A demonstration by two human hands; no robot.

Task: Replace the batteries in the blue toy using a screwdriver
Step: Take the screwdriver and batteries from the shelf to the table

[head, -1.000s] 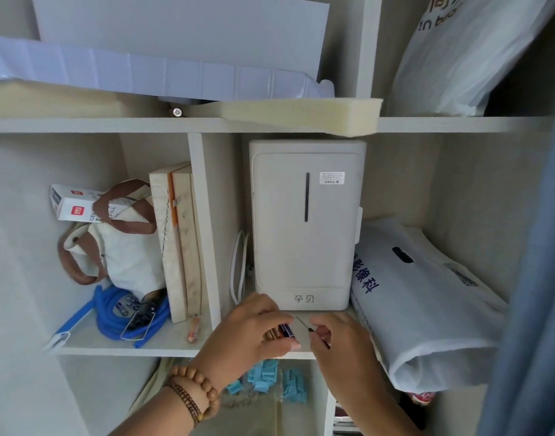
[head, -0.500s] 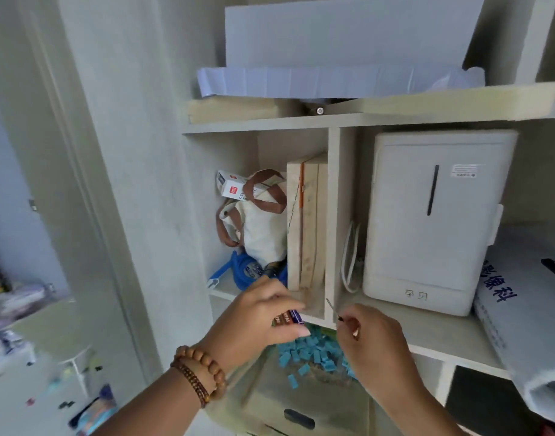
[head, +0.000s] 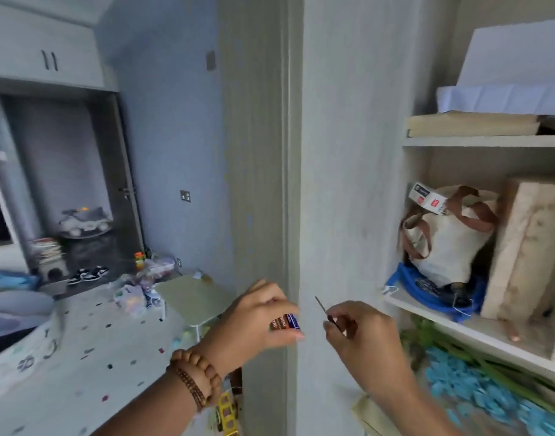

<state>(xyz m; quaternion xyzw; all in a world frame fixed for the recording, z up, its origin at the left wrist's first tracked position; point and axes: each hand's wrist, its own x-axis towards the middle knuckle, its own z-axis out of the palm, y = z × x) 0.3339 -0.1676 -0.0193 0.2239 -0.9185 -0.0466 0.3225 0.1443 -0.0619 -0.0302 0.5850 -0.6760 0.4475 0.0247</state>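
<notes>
My left hand (head: 254, 319) is closed around a small pack of batteries (head: 284, 321) with a brown and blue wrap, held between thumb and fingers at chest height. My right hand (head: 358, 335) pinches a thin screwdriver (head: 325, 311), its metal tip pointing up and to the left. Both hands hover in front of the pale cupboard side panel (head: 339, 184), a short gap between them. The blue toy is not identifiable in this view.
Open shelves (head: 477, 328) on the right hold a canvas bag (head: 449, 243), a blue coil, wooden boards and blue pieces below. On the left, a floor with scattered toys, a small green table (head: 191, 297) and a grey tub.
My view has swung left, away from the shelves toward the room. Both hands have come off the shelf edge, still carrying the batteries and the screwdriver.
</notes>
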